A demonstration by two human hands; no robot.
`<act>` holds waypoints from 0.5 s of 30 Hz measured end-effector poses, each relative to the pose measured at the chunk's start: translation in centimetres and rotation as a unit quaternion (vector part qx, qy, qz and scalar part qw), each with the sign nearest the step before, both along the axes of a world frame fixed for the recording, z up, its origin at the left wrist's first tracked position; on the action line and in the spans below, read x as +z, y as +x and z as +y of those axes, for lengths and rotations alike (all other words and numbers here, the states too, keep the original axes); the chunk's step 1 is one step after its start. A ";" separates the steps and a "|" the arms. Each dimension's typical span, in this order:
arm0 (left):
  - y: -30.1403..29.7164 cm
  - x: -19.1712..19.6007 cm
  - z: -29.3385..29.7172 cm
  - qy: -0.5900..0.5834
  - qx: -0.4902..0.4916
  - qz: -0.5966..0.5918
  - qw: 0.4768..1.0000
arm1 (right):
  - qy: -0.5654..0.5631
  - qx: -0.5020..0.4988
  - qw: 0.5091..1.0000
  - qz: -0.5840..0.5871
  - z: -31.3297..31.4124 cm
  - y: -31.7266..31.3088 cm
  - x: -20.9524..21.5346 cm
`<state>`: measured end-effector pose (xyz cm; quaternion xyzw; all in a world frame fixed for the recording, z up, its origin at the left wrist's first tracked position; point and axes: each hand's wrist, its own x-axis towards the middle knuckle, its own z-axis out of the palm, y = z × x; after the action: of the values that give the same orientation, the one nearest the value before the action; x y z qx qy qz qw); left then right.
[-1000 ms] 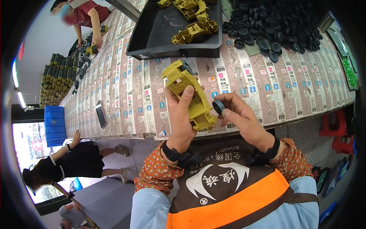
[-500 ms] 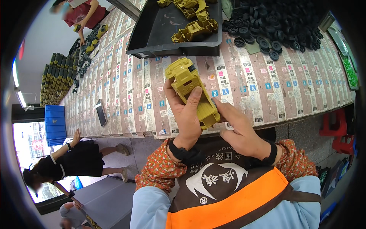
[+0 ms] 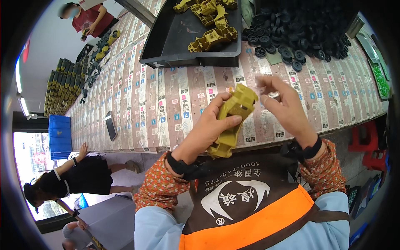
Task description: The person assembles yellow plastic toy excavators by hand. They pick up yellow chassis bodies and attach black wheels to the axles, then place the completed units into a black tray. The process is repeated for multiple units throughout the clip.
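A mustard-yellow plastic toy vehicle body (image 3: 241, 103) is held at a slant over the table's near edge, with my left hand (image 3: 208, 129) wrapped round it and the thumb across its side. My right hand (image 3: 289, 109) hovers just right of the body's upper end, apart from it. Its fingertips are smeared by motion, so whether they pinch anything is unclear. Beyond both hands stands a black tray (image 3: 187, 61) holding several similar yellow bodies (image 3: 213, 38).
Black toy wheels (image 3: 298, 39) are heaped right of the tray. A phone (image 3: 111, 126) lies on the table's left, near a blue crate (image 3: 60, 137). Stacked yellow-and-black pieces (image 3: 62, 89) and a co-worker (image 3: 93, 20) are at far left; red stools (image 3: 373, 158) stand at right.
The toy body has come nearer and now leans the other way in my left hand. My right hand has left its side and moved up and right.
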<state>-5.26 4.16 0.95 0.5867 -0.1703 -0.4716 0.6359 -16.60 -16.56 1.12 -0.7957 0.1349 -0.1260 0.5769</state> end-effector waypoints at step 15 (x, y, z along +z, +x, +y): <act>1.6 -1.8 0.5 -0.119 0.102 -0.006 0.988 | 0.237 0.123 0.954 0.135 0.5 0.1 -1.6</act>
<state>-3.67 4.63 -0.83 0.5238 -0.1682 -0.3772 0.7451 -16.52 -16.04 -0.46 -0.6561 0.1385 0.0897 0.7365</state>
